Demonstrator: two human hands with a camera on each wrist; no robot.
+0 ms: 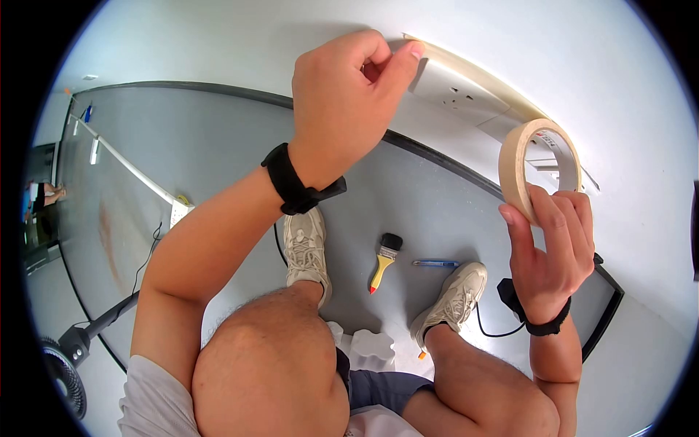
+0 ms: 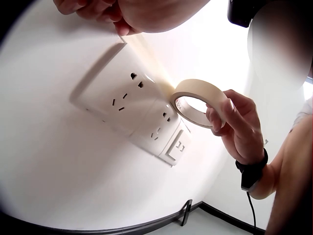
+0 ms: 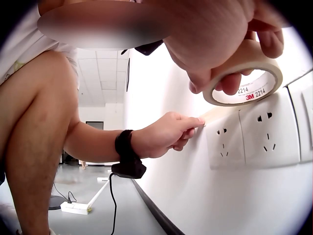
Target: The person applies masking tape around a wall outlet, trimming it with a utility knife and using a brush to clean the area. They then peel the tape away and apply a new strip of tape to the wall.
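Observation:
A roll of beige masking tape [image 1: 514,164] is in my right hand [image 1: 555,255], thumb on one side and fingers reaching through its ring. "3M 2214" shows inside the roll in the right wrist view. From it a tape strip [image 1: 477,75] runs along the top edge of a white wall socket panel [image 1: 453,93]. At the strip's far end, by the panel's upper left corner, my left hand [image 1: 342,102] pinches the tape between thumb and curled fingers. The left wrist view shows two socket faces and a switch-like end section [image 2: 177,147] below the roll.
On the grey floor between the shoes lie a yellow-handled paintbrush [image 1: 383,264] and a blue utility knife [image 1: 435,263]. A black baseboard [image 1: 429,156] runs along the wall. Further left are a white power strip [image 1: 180,211] and a black fan [image 1: 64,375].

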